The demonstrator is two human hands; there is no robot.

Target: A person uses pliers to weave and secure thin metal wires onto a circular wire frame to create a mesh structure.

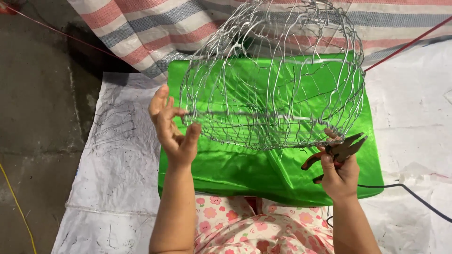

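The wire basket (273, 80) hangs over the green sheet (235, 169), its rim pinched loosely by the half-open left hand (172, 124) while the right hand (338, 175), closed on pliers (341, 150), steadies the other side, so it could slip or spring sideways.

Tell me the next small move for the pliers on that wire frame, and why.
Probably close the pliers on the rim wire beside their tips and twist. The right hand holds them at the lower right edge of the wire frame, jaws slightly apart, while the left hand steadies the opposite rim over the green fabric.
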